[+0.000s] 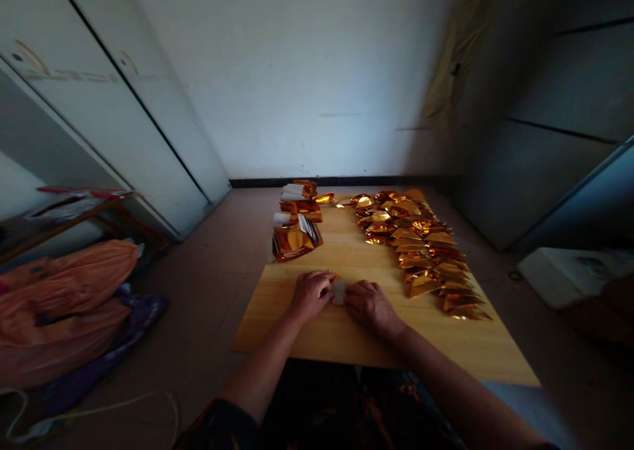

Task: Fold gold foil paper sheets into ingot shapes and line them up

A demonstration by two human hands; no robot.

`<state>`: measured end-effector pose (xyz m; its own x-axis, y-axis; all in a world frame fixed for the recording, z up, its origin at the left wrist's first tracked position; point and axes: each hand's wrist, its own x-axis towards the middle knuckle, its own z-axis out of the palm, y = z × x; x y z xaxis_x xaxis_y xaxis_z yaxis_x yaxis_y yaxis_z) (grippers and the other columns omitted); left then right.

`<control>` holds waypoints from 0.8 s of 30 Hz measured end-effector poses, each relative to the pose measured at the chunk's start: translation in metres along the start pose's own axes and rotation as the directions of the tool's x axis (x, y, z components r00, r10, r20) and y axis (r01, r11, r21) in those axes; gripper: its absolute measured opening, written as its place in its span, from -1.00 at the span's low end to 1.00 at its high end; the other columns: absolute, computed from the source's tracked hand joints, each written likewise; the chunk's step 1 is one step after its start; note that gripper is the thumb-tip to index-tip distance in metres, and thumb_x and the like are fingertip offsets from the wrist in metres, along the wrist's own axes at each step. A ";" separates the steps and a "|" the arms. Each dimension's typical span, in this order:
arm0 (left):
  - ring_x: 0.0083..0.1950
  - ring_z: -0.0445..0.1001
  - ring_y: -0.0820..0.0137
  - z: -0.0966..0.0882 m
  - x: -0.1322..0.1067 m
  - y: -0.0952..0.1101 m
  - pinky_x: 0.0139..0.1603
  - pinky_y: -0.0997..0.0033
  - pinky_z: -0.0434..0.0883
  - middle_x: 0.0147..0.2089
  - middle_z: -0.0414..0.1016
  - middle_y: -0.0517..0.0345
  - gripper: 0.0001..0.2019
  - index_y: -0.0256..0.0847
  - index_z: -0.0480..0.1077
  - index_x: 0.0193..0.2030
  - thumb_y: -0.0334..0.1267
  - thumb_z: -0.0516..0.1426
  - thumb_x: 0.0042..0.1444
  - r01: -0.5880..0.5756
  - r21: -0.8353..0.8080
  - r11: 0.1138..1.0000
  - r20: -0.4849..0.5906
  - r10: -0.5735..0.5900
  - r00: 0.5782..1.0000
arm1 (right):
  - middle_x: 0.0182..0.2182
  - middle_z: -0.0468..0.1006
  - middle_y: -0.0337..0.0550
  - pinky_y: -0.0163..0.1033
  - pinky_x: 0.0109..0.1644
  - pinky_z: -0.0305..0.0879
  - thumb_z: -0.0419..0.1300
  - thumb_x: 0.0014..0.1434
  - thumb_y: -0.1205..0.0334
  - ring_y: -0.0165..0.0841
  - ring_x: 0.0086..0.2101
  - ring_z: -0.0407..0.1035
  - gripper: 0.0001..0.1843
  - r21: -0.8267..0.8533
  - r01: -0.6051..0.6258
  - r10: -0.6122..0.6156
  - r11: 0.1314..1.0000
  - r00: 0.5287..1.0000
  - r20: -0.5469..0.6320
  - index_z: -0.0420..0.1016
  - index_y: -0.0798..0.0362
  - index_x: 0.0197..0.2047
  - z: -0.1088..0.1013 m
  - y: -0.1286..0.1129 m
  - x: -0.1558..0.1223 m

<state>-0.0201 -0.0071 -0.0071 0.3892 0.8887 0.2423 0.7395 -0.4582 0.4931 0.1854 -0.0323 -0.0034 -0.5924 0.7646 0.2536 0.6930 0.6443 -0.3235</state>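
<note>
Between my hands, over the front part of the wooden board, is a small piece of foil paper [339,291] with its pale side up and a bit of gold at its top edge. My left hand [313,293] has its fingers curled onto the paper's left edge. From the other side, my right hand [370,306] grips the right edge with bent fingers. My fingertips are partly hidden. Ahead of my left hand lies a stack of gold foil sheets [296,242]. To the right of my right hand, folded gold foil pieces [421,252] stand in rows.
The wooden board [307,337] is low, near a white wall [307,73]. More foil bundles [300,191] lie at its far left. Orange plastic bags [69,285] and a pale cord [123,404] are on the left; a white box [559,278] is at right.
</note>
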 end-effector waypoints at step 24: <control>0.18 0.32 0.22 -0.009 -0.003 -0.003 0.22 0.18 0.17 0.09 0.45 0.08 -0.66 -0.10 0.40 -0.06 -0.15 0.21 -0.02 -0.044 0.008 0.999 0.095 0.043 0.995 | -0.24 0.51 -0.10 -0.30 -0.12 0.31 0.07 0.25 0.22 -0.38 -0.19 0.38 -0.78 0.500 0.227 -0.212 0.836 0.973 -0.087 0.55 0.02 -0.27 0.003 0.019 0.030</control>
<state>-0.0286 -0.0083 -0.0014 0.4705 0.8632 0.1829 0.7262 -0.4966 0.4754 0.1799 0.0028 -0.0053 -0.6877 0.6091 0.3950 0.2394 0.7040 -0.6686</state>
